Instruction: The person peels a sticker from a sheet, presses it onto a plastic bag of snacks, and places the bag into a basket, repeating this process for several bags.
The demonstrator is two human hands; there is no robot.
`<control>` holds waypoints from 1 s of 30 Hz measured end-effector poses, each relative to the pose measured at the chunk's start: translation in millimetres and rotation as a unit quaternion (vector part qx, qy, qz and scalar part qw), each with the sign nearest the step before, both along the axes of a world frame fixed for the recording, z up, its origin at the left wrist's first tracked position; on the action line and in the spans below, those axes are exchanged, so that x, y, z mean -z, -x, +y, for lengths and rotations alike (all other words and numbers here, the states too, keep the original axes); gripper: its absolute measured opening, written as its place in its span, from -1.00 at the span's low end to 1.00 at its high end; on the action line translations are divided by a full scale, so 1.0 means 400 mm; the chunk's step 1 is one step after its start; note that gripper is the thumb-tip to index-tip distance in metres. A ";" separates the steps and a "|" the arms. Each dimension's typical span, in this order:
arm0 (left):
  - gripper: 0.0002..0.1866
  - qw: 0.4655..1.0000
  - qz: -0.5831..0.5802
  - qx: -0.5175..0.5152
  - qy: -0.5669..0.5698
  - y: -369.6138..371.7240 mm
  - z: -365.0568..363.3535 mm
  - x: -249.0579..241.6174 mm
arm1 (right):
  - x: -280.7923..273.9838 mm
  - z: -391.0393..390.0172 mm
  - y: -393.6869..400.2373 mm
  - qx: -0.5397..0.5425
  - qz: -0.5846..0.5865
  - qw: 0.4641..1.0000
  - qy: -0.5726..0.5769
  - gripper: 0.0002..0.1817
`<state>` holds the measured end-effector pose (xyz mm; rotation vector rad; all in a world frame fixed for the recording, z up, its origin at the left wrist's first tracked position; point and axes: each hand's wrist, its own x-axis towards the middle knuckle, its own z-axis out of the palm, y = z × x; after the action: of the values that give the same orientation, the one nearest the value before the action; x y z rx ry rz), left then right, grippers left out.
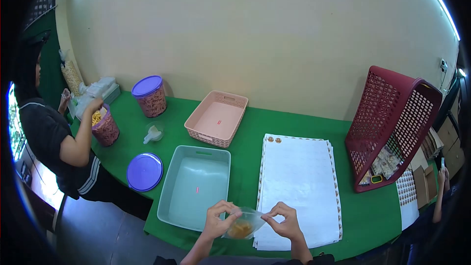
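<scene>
My left hand [218, 220] and my right hand [285, 222] pinch the upper edge of a small clear plastic bag [253, 215] from either side. Something yellow-brown, perhaps a snack, lies in its lower part. The bag hangs at the near edge of the table, between a pale green tray [169, 186] on the left and a stack of white sheets [300, 186] with printed borders on the right. The tray holds only a small red label on its floor. My left hand overlaps the tray's near right corner.
A pink basket [216, 113] stands behind the green tray. Left of it are a purple-lidded tub [151, 99], a scoop [153, 134] and a loose purple lid [144, 172]. A co-worker [46, 127] reaches into another tub [107, 131]. At right, a maroon basket [378, 113] lies tipped over.
</scene>
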<state>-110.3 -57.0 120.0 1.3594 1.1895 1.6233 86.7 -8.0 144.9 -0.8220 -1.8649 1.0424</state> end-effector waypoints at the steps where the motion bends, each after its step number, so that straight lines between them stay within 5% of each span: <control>1: -0.95 1.000 0.001 -0.001 0.004 -0.012 -0.001 -0.006 | 0.003 -0.002 0.005 0.028 -0.019 0.999 -0.026 -0.93; 2: -0.87 0.997 0.046 -0.058 -0.005 -0.026 0.002 -0.020 | 0.014 -0.004 0.016 0.027 -0.017 0.999 -0.022 -0.93; 5: -0.69 0.990 0.072 -0.120 -0.029 -0.045 -0.004 -0.030 | 0.043 -0.017 0.049 0.098 0.232 0.964 0.086 -0.93; 8: -0.52 0.995 0.053 -0.067 -0.048 -0.061 -0.017 -0.038 | 0.024 -0.046 0.055 0.077 0.276 0.951 0.119 -0.93; 11: -0.39 0.993 0.082 0.057 -0.058 -0.081 -0.033 -0.058 | 0.007 -0.091 0.062 -0.005 0.147 0.986 0.076 -0.81; 16: -0.68 0.999 0.026 -0.006 -0.024 -0.076 -0.030 -0.040 | 0.015 -0.064 0.028 -0.119 0.048 0.989 -0.070 -0.68; 19: -0.89 1.000 -0.017 -0.002 0.016 -0.062 -0.035 -0.063 | -0.022 -0.064 0.044 0.111 0.153 0.982 -0.008 -0.78; 21: -0.89 0.998 -0.015 0.040 0.039 -0.062 -0.041 -0.064 | -0.033 -0.059 0.040 0.137 0.178 0.974 0.040 -0.78; 23: -0.89 0.996 0.019 0.085 0.035 -0.067 -0.042 -0.061 | -0.013 -0.041 0.028 -0.045 0.087 0.995 -0.001 -0.80; 28: -0.93 0.996 0.055 0.065 0.025 -0.067 -0.038 -0.061 | 0.019 -0.064 0.044 0.011 0.079 0.997 0.023 -0.93; 30: -0.94 0.995 0.088 0.052 0.017 -0.060 -0.034 -0.069 | 0.028 -0.070 0.046 0.018 0.171 0.985 0.029 -0.92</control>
<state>-86.3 -70.7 147.6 1.5417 1.2189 1.4284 68.3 -35.8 133.6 -0.6591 -1.5298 1.1416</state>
